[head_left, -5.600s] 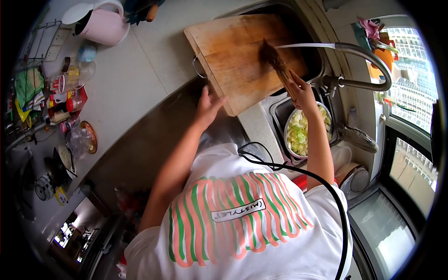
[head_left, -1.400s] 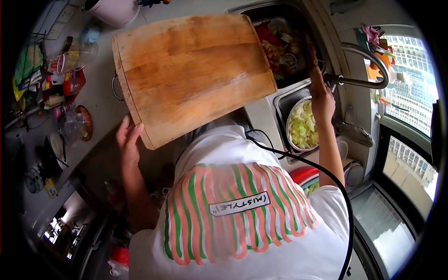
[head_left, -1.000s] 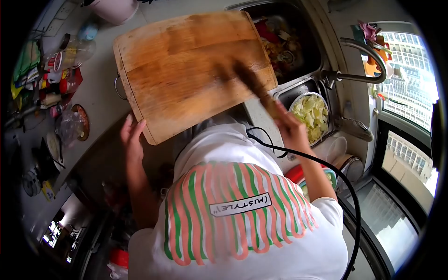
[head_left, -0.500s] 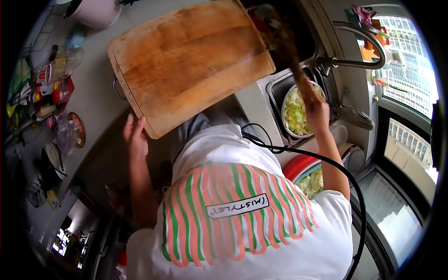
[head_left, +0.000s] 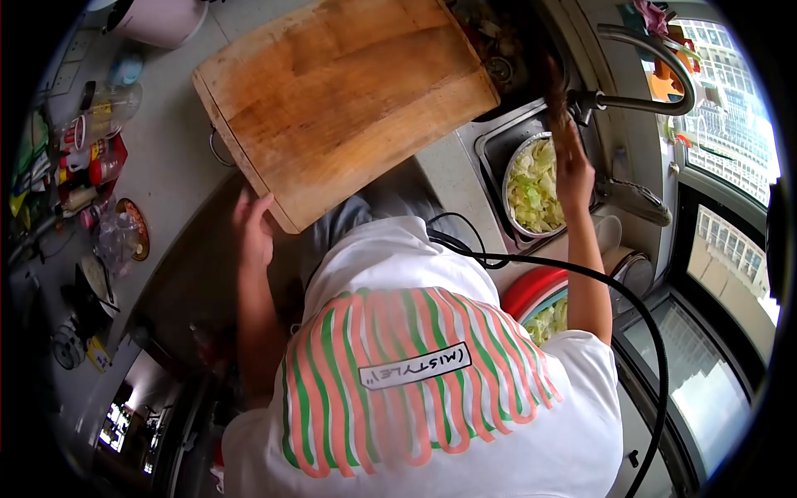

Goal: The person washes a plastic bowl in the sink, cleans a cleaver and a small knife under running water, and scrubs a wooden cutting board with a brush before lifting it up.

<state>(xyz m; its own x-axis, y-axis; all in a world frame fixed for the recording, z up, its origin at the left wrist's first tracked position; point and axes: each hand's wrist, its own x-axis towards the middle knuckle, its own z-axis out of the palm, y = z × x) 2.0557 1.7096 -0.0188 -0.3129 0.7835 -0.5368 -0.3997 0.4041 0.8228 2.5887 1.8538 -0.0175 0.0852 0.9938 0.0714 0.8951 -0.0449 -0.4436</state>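
A large wooden cutting board (head_left: 349, 108) lies aslant from the counter towards the sink, its near corner jutting out past the counter edge. My left hand (head_left: 254, 228) grips that near-left corner, fingertips at its edge. On the right, my right hand (head_left: 573, 178) is closed around a long brown handled tool (head_left: 561, 112), blurred, so its kind is unclear. The tool reaches over the sink rim. Beside this hand, a round bowl of chopped cabbage (head_left: 534, 187) sits in the smaller basin.
The dark sink (head_left: 527, 50) holds scraps. A curved faucet (head_left: 656, 101) arches over its right side. Below, a red basin (head_left: 531, 290) and more chopped cabbage (head_left: 550, 322) stand near my right arm. A black cable (head_left: 598, 278) crosses my front. Jars and bottles (head_left: 104, 162) crowd the left counter.
The cutting board has shifted slightly up and right in view, with my left hand following its corner. My right hand and the brown tool have moved a little right.
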